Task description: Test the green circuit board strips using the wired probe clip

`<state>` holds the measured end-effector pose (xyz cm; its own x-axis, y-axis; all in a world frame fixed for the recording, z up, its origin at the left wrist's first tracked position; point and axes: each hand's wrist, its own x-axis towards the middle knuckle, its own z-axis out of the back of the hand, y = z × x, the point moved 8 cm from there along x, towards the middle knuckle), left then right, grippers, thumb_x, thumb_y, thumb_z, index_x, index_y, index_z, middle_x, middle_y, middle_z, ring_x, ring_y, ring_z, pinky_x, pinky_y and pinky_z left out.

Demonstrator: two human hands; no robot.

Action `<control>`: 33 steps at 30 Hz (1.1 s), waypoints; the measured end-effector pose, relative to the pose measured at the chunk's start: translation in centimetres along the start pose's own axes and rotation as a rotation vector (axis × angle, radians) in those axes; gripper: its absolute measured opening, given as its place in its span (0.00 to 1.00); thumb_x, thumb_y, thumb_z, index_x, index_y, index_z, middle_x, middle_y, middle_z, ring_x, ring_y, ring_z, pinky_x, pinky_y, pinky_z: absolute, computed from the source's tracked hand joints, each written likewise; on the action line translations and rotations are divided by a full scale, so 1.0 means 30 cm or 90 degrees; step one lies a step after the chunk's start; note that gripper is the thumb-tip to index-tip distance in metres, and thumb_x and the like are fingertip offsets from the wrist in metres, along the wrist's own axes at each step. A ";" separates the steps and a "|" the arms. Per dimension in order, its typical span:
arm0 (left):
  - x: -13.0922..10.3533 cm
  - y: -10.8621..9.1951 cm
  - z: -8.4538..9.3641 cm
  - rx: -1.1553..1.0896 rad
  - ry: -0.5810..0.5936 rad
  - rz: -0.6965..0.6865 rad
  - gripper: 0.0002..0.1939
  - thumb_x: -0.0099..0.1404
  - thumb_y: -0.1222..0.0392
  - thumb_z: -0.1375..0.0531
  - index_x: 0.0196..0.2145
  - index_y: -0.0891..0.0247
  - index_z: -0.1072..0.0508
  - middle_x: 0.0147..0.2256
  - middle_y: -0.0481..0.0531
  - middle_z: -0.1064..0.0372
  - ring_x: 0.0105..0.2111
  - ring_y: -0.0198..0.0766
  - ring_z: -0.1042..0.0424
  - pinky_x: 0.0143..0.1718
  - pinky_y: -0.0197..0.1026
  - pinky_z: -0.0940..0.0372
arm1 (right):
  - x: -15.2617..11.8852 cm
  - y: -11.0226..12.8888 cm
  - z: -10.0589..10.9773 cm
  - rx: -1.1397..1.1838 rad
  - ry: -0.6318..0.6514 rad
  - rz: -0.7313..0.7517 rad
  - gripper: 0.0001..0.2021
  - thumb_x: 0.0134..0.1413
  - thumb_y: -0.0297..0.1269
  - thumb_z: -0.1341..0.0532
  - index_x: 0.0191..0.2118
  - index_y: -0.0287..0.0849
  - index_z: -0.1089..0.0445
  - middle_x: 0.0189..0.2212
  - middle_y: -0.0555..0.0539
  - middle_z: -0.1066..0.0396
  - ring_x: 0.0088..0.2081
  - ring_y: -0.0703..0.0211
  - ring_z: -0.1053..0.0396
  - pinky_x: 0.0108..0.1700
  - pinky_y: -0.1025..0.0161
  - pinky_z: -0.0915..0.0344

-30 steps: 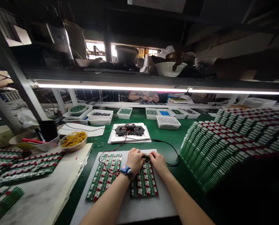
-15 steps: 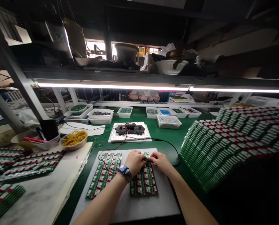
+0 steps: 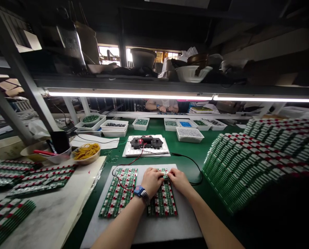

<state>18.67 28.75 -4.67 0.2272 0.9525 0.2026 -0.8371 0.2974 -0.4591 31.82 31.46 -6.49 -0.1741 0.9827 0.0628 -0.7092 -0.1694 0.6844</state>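
Two green circuit panels with white and red parts lie on a pale mat [image 3: 144, 231]: the left panel [image 3: 118, 193] and the right panel [image 3: 162, 202]. At the far end of the right panel, my left hand [image 3: 152, 180], with a blue wristband [image 3: 141, 192], pinches a small green piece [image 3: 165, 176] from the left. My right hand [image 3: 178, 179] has its fingertips closed on the right side of that piece. A red wire [image 3: 133, 160] runs from a black device [image 3: 147, 141] on a white tray to the wristband area.
Stacked circuit panels [image 3: 245, 166] rise at the right. More panels [image 3: 45, 180] lie at the left, near a bowl of yellow rubber bands [image 3: 86, 152]. White bins of parts [image 3: 190, 135] line the back. Beyond them are another person's hands [image 3: 167, 108].
The view has shifted slightly, moving things rightward. Red lights now show on the black device. More of the small green piece shows between my fingers. The other person's hands have moved.
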 end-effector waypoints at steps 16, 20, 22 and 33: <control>-0.010 0.009 0.006 -0.040 -0.047 0.005 0.08 0.60 0.63 0.38 0.37 0.57 0.21 0.34 0.51 0.27 0.41 0.45 0.34 0.46 0.44 0.38 | -0.024 0.029 0.014 -0.082 -0.017 -0.003 0.13 0.61 0.40 0.45 0.28 0.43 0.32 0.24 0.50 0.29 0.29 0.58 0.31 0.30 0.67 0.46; -0.011 0.011 0.006 -0.043 -0.046 0.010 0.08 0.60 0.62 0.38 0.38 0.56 0.21 0.35 0.51 0.26 0.42 0.45 0.34 0.47 0.44 0.38 | -0.047 0.071 0.036 -0.207 0.001 -0.009 0.12 0.64 0.40 0.47 0.32 0.44 0.31 0.28 0.47 0.26 0.32 0.54 0.28 0.29 0.66 0.47; -0.012 0.010 0.007 -0.043 -0.044 0.011 0.08 0.60 0.62 0.38 0.38 0.57 0.21 0.35 0.51 0.26 0.42 0.45 0.33 0.47 0.44 0.38 | -0.060 0.095 0.049 -0.284 0.008 -0.015 0.13 0.65 0.42 0.47 0.34 0.43 0.30 0.29 0.45 0.25 0.33 0.51 0.27 0.29 0.65 0.46; -0.010 0.008 0.006 -0.046 -0.049 0.003 0.08 0.60 0.63 0.38 0.38 0.58 0.21 0.35 0.51 0.26 0.42 0.44 0.33 0.47 0.43 0.39 | -0.085 0.149 0.043 -0.456 -0.003 0.065 0.14 0.67 0.39 0.49 0.36 0.39 0.28 0.33 0.41 0.25 0.39 0.47 0.27 0.36 0.60 0.39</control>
<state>18.30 28.53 -4.67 0.1818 0.9470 0.2647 -0.7993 0.2991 -0.5211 29.97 28.30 -2.64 -0.2614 0.9594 0.1059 -0.9635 -0.2659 0.0304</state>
